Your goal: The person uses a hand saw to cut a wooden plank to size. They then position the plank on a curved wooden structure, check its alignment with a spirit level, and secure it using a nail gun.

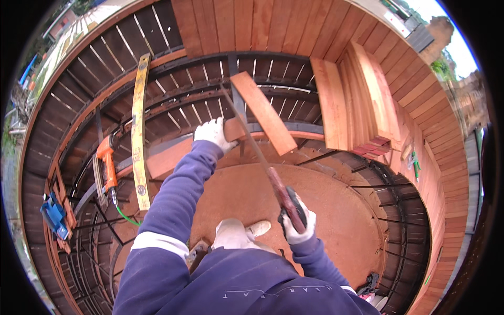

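Note:
My left hand (212, 134), in a white glove, grips a reddish wooden board (235, 128) lying on the curved dark frame left of centre. My right hand (296, 223), also gloved, is closed on the red-brown handle of a long thin-bladed tool (283, 197), apparently a saw seen edge-on. Its blade runs up past the right side of my left hand. A loose short plank (262, 113) lies tilted just right of the blade. Farther left, a yellow spirit level (139, 131) lies across the framing beside an orange nail gun (107, 165) with a green hose.
A stack of planks (341, 105) stands at the right on the curved structure. A blue power tool (55, 215) sits at the far left. Plank cladding (252, 26) curves round the top and right. Below are dark metal supports, a brown round floor (331, 210) and my shoe (259, 228).

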Available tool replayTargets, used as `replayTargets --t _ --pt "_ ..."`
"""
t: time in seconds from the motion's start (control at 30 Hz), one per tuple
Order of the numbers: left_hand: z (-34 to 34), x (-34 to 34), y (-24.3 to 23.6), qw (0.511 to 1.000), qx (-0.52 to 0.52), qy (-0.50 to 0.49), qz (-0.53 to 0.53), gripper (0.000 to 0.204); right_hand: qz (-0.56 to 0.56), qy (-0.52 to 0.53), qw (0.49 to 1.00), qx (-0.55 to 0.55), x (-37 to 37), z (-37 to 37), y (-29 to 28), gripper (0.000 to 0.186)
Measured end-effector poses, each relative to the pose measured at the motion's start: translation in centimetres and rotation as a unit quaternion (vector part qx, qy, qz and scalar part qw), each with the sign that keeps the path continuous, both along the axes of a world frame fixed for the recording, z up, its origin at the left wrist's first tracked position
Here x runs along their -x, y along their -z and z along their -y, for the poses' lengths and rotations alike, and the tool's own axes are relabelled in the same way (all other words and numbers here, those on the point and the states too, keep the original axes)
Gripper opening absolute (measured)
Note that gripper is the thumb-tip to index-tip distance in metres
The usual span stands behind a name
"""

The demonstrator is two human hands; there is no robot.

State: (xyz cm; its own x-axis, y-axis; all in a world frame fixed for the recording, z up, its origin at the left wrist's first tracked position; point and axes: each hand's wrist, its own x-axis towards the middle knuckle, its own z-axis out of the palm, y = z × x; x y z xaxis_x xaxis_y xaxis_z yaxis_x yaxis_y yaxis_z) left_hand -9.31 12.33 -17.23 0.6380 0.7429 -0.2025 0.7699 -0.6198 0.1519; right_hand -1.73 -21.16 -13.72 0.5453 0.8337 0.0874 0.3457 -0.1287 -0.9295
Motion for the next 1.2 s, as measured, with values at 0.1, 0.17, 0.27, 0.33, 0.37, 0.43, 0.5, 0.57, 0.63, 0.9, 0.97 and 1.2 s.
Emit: replayTargets --t 0.1,0.17,0.27,0.33,0.37,0.43,0.5,0.57,0.63,0.9,0.97,1.2 --pt "0.1 -0.1 -0.8 1.000 0.021 -0.008 -0.006 0.082 0.022 0.003 0.997 -0.077 -1.2 -7.3 0.4 0.052" --pt "-0.3 0.5 0.2 1.000 -0.011 -0.021 -0.008 0.097 0.043 0.009 0.993 -0.114 -0.6 -6.3 0.1 0.056" --pt "-0.2 0.2 0.0 1.000 0.006 -0.024 -0.018 0.098 -0.013 -0.014 1.000 0.017 -0.1 2.2 -0.7 0.061" --pt "-0.1 0.2 0.3 1.000 -0.012 -0.023 -0.016 0.095 0.102 -0.014 0.995 0.006 0.4 6.8 -1.1 0.059" --pt "0.0 0.5 0.6 0.999 -0.023 -0.023 -0.016 0.095 0.000 0.001 0.999 0.054 1.0 7.6 -2.6 0.059" --pt "-0.2 0.5 0.4 0.999 -0.032 -0.022 -0.018 0.095 0.063 -0.009 0.998 -0.008 0.1 5.2 -1.9 0.058" --pt "0.4 0.0 0.0 0.999 -0.018 -0.023 -0.015 0.096 0.021 -0.027 0.999 -0.001 -0.6 0.3 -2.3 0.058" --pt "0.8 -0.8 -1.2 1.000 0.011 -0.025 -0.005 0.097 0.133 -0.021 0.983 -0.127 -1.4 -4.4 0.4 0.060" --pt "0.7 -0.3 -0.7 1.000 -0.015 -0.021 -0.003 0.099 0.123 -0.010 0.983 -0.135 -1.1 -3.8 0.0 0.060" --pt "0.5 0.0 -1.0 0.999 0.007 -0.018 -0.043 0.088 0.046 -0.014 0.999 0.017 1.0 8.0 -1.3 0.061" --pt "0.7 -0.1 -1.2 1.000 0.001 -0.009 -0.028 0.082 0.070 -0.002 0.996 -0.051 0.1 2.9 -0.8 0.058" --pt "0.5 1.1 -1.0 1.000 -0.022 -0.009 -0.020 0.080 -0.003 -0.012 0.998 -0.068 -0.5 -3.2 -0.1 0.056"
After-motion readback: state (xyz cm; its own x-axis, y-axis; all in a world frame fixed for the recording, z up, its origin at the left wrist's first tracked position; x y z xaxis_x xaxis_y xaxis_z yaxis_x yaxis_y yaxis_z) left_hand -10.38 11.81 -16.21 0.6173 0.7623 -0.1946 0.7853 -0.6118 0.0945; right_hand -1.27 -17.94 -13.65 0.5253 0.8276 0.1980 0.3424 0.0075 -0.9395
